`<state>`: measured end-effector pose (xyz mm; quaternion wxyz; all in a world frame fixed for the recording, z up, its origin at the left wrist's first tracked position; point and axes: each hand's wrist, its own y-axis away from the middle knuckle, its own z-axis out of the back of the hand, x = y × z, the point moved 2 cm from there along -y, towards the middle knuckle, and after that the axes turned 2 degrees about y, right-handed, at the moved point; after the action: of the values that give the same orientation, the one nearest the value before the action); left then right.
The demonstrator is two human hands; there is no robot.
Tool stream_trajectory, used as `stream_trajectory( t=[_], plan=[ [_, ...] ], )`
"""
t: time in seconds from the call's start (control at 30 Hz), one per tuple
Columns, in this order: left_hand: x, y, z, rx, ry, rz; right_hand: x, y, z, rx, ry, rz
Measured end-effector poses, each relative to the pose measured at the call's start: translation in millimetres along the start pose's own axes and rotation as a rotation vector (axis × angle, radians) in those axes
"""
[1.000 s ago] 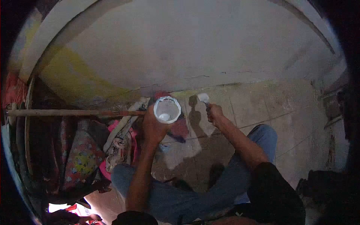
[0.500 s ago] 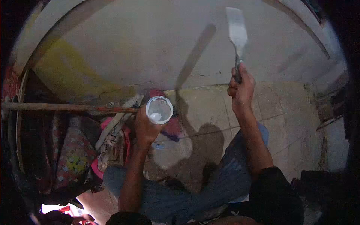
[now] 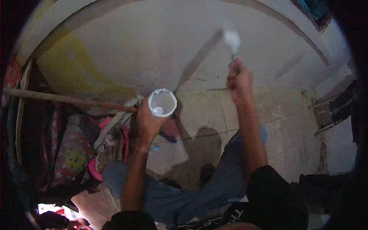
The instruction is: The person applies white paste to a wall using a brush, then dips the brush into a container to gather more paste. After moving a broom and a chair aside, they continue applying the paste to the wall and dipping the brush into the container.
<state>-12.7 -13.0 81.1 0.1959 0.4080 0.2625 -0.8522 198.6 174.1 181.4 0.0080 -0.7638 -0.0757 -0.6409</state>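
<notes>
My left hand (image 3: 147, 120) is wrapped round a white plastic cup (image 3: 163, 92) whose open mouth faces up toward me. A little white stuff, perhaps paint, lies at its bottom, and the rim is smeared white. Higher and to the right, my right hand (image 3: 240, 80) grips the dark handle of a flat paintbrush (image 3: 232, 40). The brush head is white, blurred by motion, and points up at the pale wall (image 3: 153, 46). Its shadow falls on the wall close beside it; whether the bristles touch the wall I cannot tell.
A long wooden stick (image 3: 69, 99) runs in from the left toward my left hand. Patterned cloth (image 3: 74, 157) and a pink thing (image 3: 96, 170) lie at the left. Tiled floor (image 3: 207, 111) spreads below the cracked wall base. A dark shoe (image 3: 207, 174) shows between my legs.
My right hand has moved slightly left and up, and the brush head has dropped lower and to the left. The cup has risen a little in view as the camera shifted.
</notes>
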Motion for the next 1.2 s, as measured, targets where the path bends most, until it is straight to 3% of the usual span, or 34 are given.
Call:
stream_trajectory(
  t=[0.13, 0.2, 0.37, 0.43, 0.47, 0.53, 0.57, 0.7, 0.8, 0.87, 0.97, 1.07, 1.2],
  plan=[
    [5, 3, -2, 0.023, -0.022, 0.031, 63, 25, -1, 0.143, -0.029, 0.235],
    [2, 1, -3, 0.008, -0.003, 0.021, 50, 26, -1, 0.092, -0.057, 0.121],
    [11, -2, -5, 0.030, -0.017, 0.087, -161, -13, 63, -0.025, 0.235, -0.318],
    [20, -6, -14, -0.061, 0.037, -0.027, -190, -1, 79, 0.020, 0.180, -0.520],
    [24, -4, -17, -0.054, 0.046, -0.030, -191, 1, 84, 0.009, 0.182, -0.518],
    [23, -7, -18, -0.054, -0.007, -0.030, -148, 8, 71, -0.066, 0.154, -0.298],
    [23, -9, -18, -0.064, -0.003, -0.034, -116, 7, 68, -0.007, 0.207, -0.117],
    [44, -3, -28, -0.053, -0.005, 0.008, -4, 37, 58, 0.036, 0.052, 0.207],
    [22, -6, -13, -0.011, 0.005, 0.027, 7, 24, 46, 0.077, 0.036, 0.134],
    [22, -8, -15, 0.040, -0.049, 0.087, -46, -10, 54, 0.060, 0.127, -0.060],
    [42, -13, -23, -0.029, -0.029, 0.012, -127, -19, 80, 0.104, 0.248, -0.361],
    [41, -11, -26, -0.001, 0.011, 0.019, -167, -27, 86, 0.146, 0.272, -0.477],
    [34, -7, -15, 0.002, -0.034, 0.014, -93, 16, 58, 0.133, 0.148, -0.279]
  ],
)
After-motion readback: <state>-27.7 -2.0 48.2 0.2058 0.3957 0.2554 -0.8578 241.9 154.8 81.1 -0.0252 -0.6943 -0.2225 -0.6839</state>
